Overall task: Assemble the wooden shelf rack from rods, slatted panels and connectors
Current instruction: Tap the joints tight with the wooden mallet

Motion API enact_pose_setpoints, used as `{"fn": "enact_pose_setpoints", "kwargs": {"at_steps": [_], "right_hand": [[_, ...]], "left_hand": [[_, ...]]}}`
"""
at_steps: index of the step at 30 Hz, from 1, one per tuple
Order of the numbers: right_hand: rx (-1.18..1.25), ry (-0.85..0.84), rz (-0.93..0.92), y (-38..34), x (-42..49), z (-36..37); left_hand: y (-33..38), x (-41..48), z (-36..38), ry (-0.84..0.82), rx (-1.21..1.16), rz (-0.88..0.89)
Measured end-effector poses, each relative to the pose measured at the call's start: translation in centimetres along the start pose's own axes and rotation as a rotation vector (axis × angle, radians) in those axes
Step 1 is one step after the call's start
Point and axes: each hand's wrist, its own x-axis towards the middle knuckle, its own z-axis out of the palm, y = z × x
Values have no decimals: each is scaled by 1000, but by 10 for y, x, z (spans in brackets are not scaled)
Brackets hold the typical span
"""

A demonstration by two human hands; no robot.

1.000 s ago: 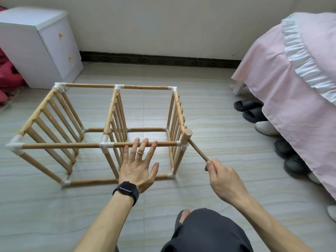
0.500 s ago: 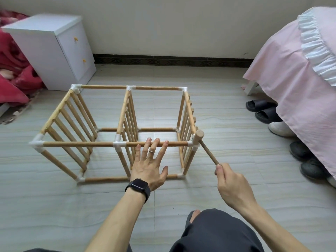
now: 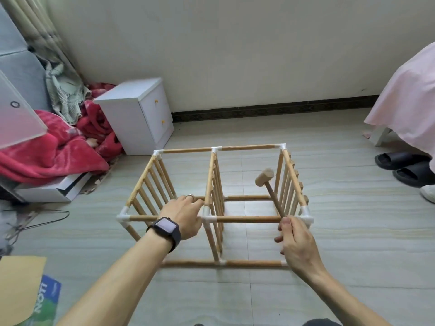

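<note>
**Mallet lifted off the corner, left hand now gripping**

Working from the left of the frame: my left hand [image 3: 186, 215], which lay flat with fingers spread a second ago, has bent its fingers down over the front top rod [image 3: 247, 219], just left of the middle connector [image 3: 208, 218]. The back of the hand faces me and the fingertips are hidden behind the rod, so I can't tell how far they wrap round. I read it as a firmer brace.

The rack [image 3: 219, 149] stands on the floor in the centre of the frame, two bays and three slatted panels, with all the rods I can see seated in connectors.

Right of centre, the mallet [image 3: 264, 177] has left the front right corner connector [image 3: 306, 218], where its head sat before. It now hangs tilted over the right bay, touching nothing. My guess is that I'm between taps, or that this corner is home.

At lower right, my right hand [image 3: 296, 241] is closed round the handle's end, thumb on top.
</note>
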Motion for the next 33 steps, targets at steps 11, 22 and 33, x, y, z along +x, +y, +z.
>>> {"fn": "enact_pose_setpoints", "kwargs": {"at_steps": [11, 22, 33], "right_hand": [[-253, -231, -99, 4, 43, 43], [-187, -219, -26, -29, 87, -5], [-76, 92, -200, -18, 41, -39]], "left_hand": [[-44, -23, 72, 120, -157, -298], [-23, -10, 31, 191, -209, -262], [10, 55, -52, 481, -383, -155]]}}
